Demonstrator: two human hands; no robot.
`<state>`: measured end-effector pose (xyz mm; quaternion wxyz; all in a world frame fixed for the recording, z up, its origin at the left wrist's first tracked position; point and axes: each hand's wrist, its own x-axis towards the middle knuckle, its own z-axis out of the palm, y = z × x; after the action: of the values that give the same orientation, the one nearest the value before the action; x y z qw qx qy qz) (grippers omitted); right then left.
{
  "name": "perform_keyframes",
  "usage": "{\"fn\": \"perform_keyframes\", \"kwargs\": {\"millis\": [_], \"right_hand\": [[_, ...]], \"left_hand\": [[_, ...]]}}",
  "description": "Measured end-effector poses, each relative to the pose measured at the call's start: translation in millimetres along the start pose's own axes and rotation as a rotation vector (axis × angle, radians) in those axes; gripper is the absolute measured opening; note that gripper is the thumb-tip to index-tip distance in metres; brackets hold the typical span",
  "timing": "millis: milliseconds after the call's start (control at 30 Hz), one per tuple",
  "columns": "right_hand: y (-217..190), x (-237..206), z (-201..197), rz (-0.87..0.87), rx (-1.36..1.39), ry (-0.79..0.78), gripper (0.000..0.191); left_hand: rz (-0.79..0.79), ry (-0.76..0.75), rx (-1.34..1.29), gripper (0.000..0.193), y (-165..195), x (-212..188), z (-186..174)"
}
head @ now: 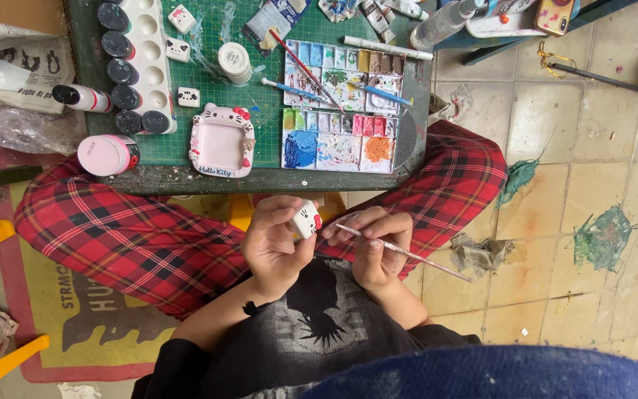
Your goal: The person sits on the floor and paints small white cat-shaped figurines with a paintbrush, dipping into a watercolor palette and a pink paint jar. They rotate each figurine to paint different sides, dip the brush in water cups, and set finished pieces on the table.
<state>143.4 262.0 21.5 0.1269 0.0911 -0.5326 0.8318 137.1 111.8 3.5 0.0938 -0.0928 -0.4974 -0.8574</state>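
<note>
1. The left hand [275, 247] held a small white figurine [306, 219] with a red spot, fingers curled around it and thumb pressing its side; it sat above the lap, just below the table edge [260, 179].
2. The right hand [375, 251] pinched a thin paintbrush [407, 253] between thumb and fingers, its tip just beside the figurine.
3. The stroke seemed to call for a steady grip: bracing the two hands together, turning the figurine rather than the brush, and touching only lightly with the tip.
4. On the green cutting mat [263, 111] lay a pink cat-shaped frame [221, 142] with lettering along its lower edge; a paint palette [340, 107] with many coloured wells lay to its right.
5. A row of dark-capped paint bottles [121, 70] stood at the left; a pink-lidded jar [107, 154] lay at the corner; printed newspaper [16, 63] sat further left.
</note>
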Motion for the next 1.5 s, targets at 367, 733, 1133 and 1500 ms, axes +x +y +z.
{"fn": "perform_keyframes", "kwargs": {"millis": [367, 733, 1133, 1500], "right_hand": [[-3.3, -4.1, -0.8, -0.017, -0.164, -0.070, 0.015], [-11.5, 3.5, 2.5, 0.016, -0.218, -0.145, 0.011], [-20.7, 8.9, 5.4, 0.067, -0.280, -0.172, 0.011], [-16.8, 5.4, 4.3, 0.108, -0.206, -0.157, 0.012]], "left_hand": [[0.058, 0.007, 0.091, 0.055, -1.0, -0.7, 0.9], [0.109, -0.014, 0.209, 0.063, 3.9, 2.5, -1.9], [0.128, -0.041, 0.246, 0.064, 3.9, 1.8, -4.7], [0.135, -0.043, 0.269, 0.059, 3.0, -0.2, -6.5]]}}
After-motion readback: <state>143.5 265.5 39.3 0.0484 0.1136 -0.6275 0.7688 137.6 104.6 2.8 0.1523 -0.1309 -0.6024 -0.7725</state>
